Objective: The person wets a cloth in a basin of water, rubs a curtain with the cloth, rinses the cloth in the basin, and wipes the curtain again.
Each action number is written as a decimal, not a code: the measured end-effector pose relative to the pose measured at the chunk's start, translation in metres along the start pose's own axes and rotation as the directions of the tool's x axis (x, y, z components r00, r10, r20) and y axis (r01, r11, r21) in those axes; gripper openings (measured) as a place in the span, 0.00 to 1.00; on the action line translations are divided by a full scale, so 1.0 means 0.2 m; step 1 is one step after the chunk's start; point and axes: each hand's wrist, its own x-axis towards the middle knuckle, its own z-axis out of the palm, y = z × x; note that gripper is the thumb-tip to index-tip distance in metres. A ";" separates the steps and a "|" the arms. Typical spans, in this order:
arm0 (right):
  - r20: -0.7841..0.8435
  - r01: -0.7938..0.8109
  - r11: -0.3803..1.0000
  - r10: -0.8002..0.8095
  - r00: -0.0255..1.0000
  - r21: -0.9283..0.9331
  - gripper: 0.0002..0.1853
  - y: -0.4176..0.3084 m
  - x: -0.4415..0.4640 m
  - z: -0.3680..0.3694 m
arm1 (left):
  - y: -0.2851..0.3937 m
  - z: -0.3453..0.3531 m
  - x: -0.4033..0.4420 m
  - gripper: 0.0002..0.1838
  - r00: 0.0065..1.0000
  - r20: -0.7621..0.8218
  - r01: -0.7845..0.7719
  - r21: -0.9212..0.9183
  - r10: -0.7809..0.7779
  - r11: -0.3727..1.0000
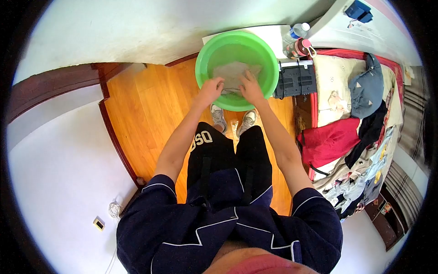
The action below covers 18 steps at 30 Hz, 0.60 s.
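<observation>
A green plastic basin [204, 50] stands in front of my feet, with a wet light-grey cloth [235, 71] spread inside it in what looks like water. My left hand [211, 89] is at the basin's near left, its fingers curled in a pinch at the cloth's left edge. On the opposite side, my right hand [251, 87] grips the cloth's near right part with bent fingers. Between the two hands the cloth's near edge is stretched. My fingertips are small in view and partly hidden by the cloth.
A black case [296, 80] sits right of the basin, with a clear bottle [299, 31] and a pink-capped bottle [301, 47] behind it. Farther right is a bed [329, 68] holding a red garment [328, 141], a blue-grey garment [367, 89] and other clothes. Wooden floor [150, 114] surrounds my shoes.
</observation>
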 end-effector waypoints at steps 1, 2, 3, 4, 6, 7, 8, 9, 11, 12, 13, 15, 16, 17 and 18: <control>-0.025 0.045 0.997 -0.047 0.999 -0.059 0.28 0.01 0.03 0.03 | 0.00 0.01 0.00 0.12 0.999 -0.020 -0.027 0.006 0.027 1.000; -0.047 0.087 0.989 -0.093 0.995 -0.119 0.29 0.02 0.06 0.05 | -0.01 0.03 0.00 0.12 0.998 -0.038 -0.052 0.011 0.053 0.999; -0.044 0.091 0.989 -0.096 0.994 -0.114 0.29 0.02 0.08 0.05 | 0.00 0.03 0.00 0.12 0.998 -0.040 -0.046 0.015 0.047 0.999; 0.016 0.092 0.981 -0.090 0.996 -0.173 0.29 0.04 0.09 0.03 | 0.01 0.04 0.00 0.12 1.000 -0.012 0.001 -0.001 -0.001 1.000; 0.078 0.105 0.968 -0.090 0.993 -0.229 0.29 0.04 0.14 0.03 | 0.00 0.05 -0.01 0.11 0.999 0.010 0.052 -0.012 -0.052 0.999; 0.057 -0.123 0.975 0.135 0.989 -0.184 0.29 0.03 0.16 0.04 | -0.01 0.06 -0.01 0.11 1.000 0.000 0.004 -0.023 -0.004 1.000; 0.047 -0.349 0.927 0.358 0.932 -0.135 0.28 0.01 0.17 0.05 | -0.01 0.07 -0.02 0.11 0.999 -0.005 -0.044 -0.032 0.044 0.999; 0.050 -0.349 0.928 0.357 0.933 -0.132 0.28 0.03 0.19 0.08 | -0.01 0.07 -0.02 0.11 0.999 -0.004 -0.041 -0.030 0.041 0.999; 0.195 0.011 0.942 0.057 0.979 -0.335 0.30 0.08 0.20 0.12 | 0.00 0.08 -0.03 0.10 0.999 -0.011 -0.052 -0.045 0.051 0.998; 0.195 0.011 0.942 0.058 0.979 -0.335 0.30 0.09 0.20 0.10 | -0.01 0.09 -0.03 0.10 0.999 -0.011 -0.052 -0.045 0.051 0.998; 0.161 -0.028 0.935 0.090 0.983 -0.353 0.29 0.11 0.21 0.08 | -0.02 0.09 -0.03 0.10 0.998 -0.001 -0.059 -0.051 0.059 0.997; 0.122 -0.068 0.928 0.121 0.985 -0.367 0.28 0.12 0.23 0.11 | -0.03 0.08 -0.02 0.10 0.998 0.010 -0.069 -0.052 0.070 0.996; 0.085 0.004 0.915 0.033 0.996 -0.403 0.26 0.14 0.23 0.17 | -0.03 0.08 -0.02 0.10 0.999 0.031 -0.028 -0.069 0.031 0.997; 0.052 0.071 0.893 -0.053 0.997 -0.444 0.24 0.17 0.22 0.21 | -0.01 0.08 -0.02 0.11 0.998 0.055 0.012 -0.088 -0.008 0.996; 0.049 0.060 0.892 -0.043 0.998 -0.448 0.24 0.15 0.21 0.19 | -0.03 0.10 -0.02 0.11 0.998 0.064 0.007 -0.093 -0.001 0.996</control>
